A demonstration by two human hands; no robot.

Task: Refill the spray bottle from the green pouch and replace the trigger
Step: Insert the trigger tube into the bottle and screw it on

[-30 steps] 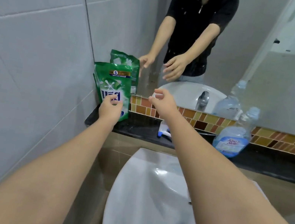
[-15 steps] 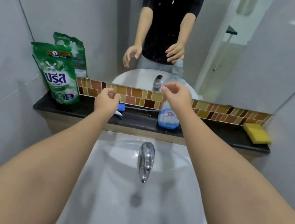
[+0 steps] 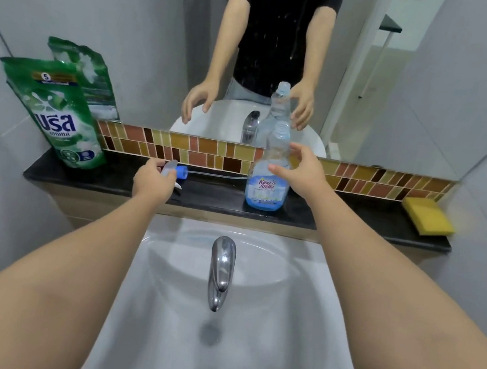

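The green pouch (image 3: 53, 117) stands upright at the left end of the black ledge (image 3: 359, 216). A clear spray bottle (image 3: 268, 185) with a blue label stands mid-ledge, its neck uncapped. Its trigger (image 3: 180, 172), with a blue collar and a thin tube, lies on the ledge to the bottle's left. My left hand (image 3: 152, 180) is on the trigger's white head with its fingers loosely bent; the mirror shows them spread. My right hand (image 3: 302, 170) is open beside the bottle's shoulder, thumb in front of the bottle and fingers by the neck.
A yellow sponge (image 3: 428, 217) lies at the right end of the ledge. Below the ledge is a white basin (image 3: 149, 313) with a chrome tap (image 3: 220, 270). A mirror and a tile strip back the ledge; grey walls stand close on both sides.
My left hand left the green pouch and moved right to the trigger. My right hand came in beside the bottle. The view swung from the pouch to the centre of the basin.
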